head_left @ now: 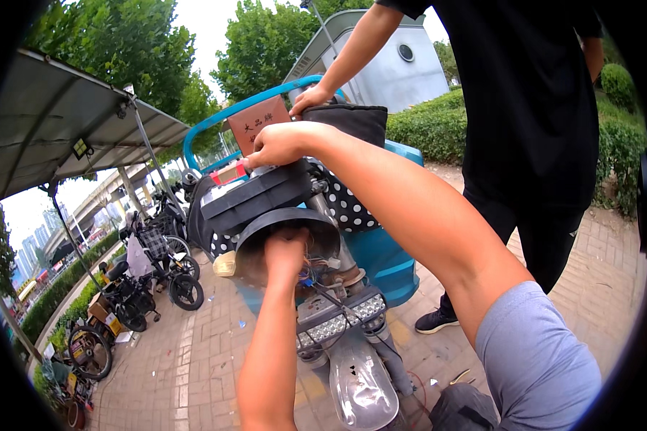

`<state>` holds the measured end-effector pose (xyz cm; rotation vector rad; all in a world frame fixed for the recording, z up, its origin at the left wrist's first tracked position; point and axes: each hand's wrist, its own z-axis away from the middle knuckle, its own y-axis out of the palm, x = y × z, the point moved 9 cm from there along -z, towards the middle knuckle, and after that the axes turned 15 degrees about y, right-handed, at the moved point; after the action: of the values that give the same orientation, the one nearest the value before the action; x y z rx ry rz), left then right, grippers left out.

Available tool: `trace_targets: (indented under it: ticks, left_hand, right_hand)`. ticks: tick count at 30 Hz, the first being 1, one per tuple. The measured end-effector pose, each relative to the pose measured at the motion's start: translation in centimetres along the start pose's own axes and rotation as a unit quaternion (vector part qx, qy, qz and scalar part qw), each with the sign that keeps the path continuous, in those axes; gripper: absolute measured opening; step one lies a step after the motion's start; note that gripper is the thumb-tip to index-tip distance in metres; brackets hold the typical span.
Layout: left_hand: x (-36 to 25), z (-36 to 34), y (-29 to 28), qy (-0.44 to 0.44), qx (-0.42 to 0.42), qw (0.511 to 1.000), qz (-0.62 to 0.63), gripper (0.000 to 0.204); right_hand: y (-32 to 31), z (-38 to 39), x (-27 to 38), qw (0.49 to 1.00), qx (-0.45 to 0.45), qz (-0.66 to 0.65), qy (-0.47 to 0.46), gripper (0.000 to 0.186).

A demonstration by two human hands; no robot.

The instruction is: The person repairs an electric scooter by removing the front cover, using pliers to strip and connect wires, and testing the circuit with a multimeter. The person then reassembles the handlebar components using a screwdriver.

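Observation:
A blue cargo tricycle stands in front of me with its round black headlight shell (322, 231) open toward me. My left hand (284, 255) reaches inside the shell, and its fingers are hidden there. Thin coloured wires (308, 273) hang out beside it. Above the shell sits a black dash housing (259, 197). My right hand (280, 146) has its fingers bent down over the far top edge of that housing, gripping it. Below are a clear-lensed light bar (341, 320) and a shiny front mudguard (363, 384).
At the right, a person in black (528, 108) stands close, one hand (309, 99) near a brown box (259, 118) and a black padded cover (349, 118). A blue rail (226, 111) curves behind. Parked electric bikes (183, 287) line the left under a canopy (72, 129).

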<state>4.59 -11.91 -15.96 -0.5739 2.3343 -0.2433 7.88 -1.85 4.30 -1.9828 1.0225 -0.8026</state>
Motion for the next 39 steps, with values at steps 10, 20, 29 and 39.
trace_targets:
  ticks: [10, 20, 29, 39]
  left_hand:
    - [-0.6, 0.5, 1.8, 0.059, 0.048, 0.995, -0.06, 0.035]
    - [-9.0, 11.9, -2.6, 0.136, -0.077, 0.968, 0.197, 0.028]
    - [-12.2, 16.0, 0.4, 0.156, 0.066, 0.969, 0.178, 0.028]
    - [-16.6, 18.4, -0.4, 0.405, 0.035, 0.912, -0.059, 0.029]
  right_hand:
    - [-2.5, 4.1, -6.5, 0.91, -0.117, -0.389, 0.079, 0.04]
    - [12.9, 27.6, -6.9, 0.77, -0.003, -0.638, -0.007, 0.025]
    - [14.5, 30.2, -6.4, 0.801, -0.021, -0.597, -0.033, 0.027]
    - [12.3, 31.3, -5.9, 0.895, -0.103, -0.434, -0.013, 0.031]
